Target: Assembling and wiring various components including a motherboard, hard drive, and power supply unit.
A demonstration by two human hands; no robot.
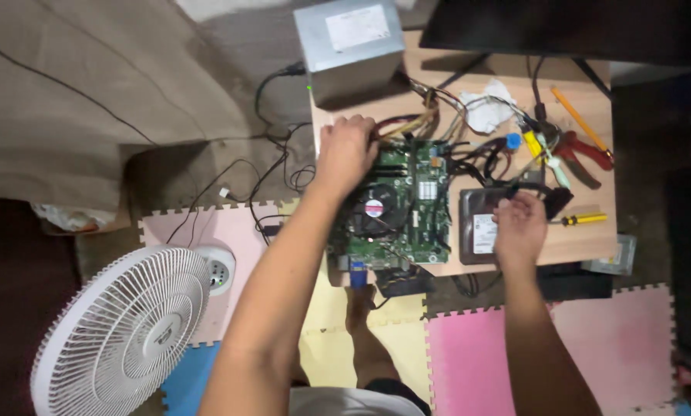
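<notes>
A white rectangular label (357, 27) lies on top of the grey box (349, 48) at the desk's (584, 239) far left corner. A small round sticker (374, 208), white with a red band, sits at the hub of the board's (395, 204) cooler, near the desk's left edge. A white upright label (483, 233) covers part of the dark drive (478, 227) by the near edge, just left of the right hand (520, 225).

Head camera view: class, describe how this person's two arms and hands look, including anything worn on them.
Both forearms are bare, with no sleeves showing. The left hand and right hand wear no gloves, and no watch, bracelet or ring is visible. The picture is too soft to show finer detail.
</notes>
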